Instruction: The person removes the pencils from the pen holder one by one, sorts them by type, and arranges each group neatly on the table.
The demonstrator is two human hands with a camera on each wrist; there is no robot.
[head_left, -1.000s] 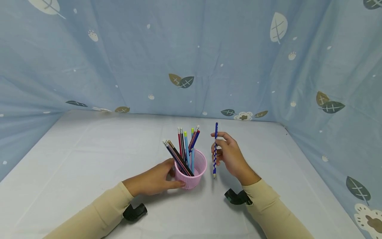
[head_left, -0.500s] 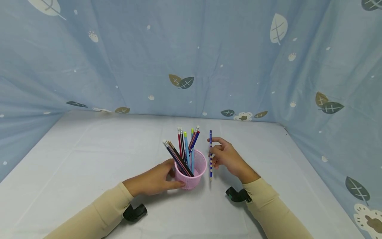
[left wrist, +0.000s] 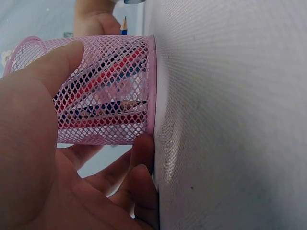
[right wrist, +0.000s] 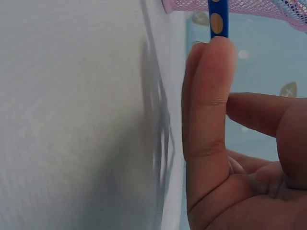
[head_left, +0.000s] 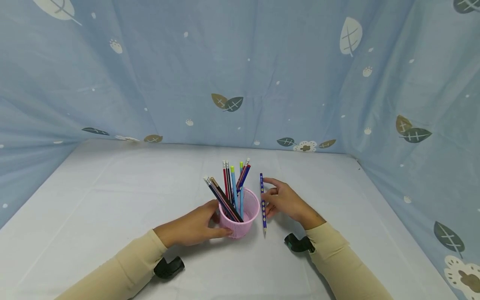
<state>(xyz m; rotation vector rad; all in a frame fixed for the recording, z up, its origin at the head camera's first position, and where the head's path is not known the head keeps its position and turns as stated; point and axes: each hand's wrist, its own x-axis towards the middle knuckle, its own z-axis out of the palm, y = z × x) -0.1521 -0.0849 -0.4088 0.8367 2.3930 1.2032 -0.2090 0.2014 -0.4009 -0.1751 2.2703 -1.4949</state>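
Observation:
In the head view a pink mesh pencil cup (head_left: 241, 228) stands upright on the white tabletop. My left hand (head_left: 193, 227) holds its left side, thumb across the near wall and fingers round the back and base. Several pencils (head_left: 234, 187) lean in the cup, mostly to its left. Just right of it, apart from the rim, my right hand (head_left: 288, 204) pinches a blue pencil (head_left: 264, 218) whose sharpened tip points toward me. In the right wrist view fingers cover most of that blue pencil (right wrist: 218, 19). Its tip shows beyond the cup (left wrist: 105, 91) in the left wrist view.
A white cloth covers the table (head_left: 131, 183). Behind and beside it hangs a blue curtain (head_left: 168, 75) with printed leaves. Black wrist cameras (head_left: 168, 267) sit at both cuffs, close above the table.
The right hand has brought the blue pencil left and nearer to me, beside the cup, its blunt end tilting slightly left. The left hand and cup have not moved.

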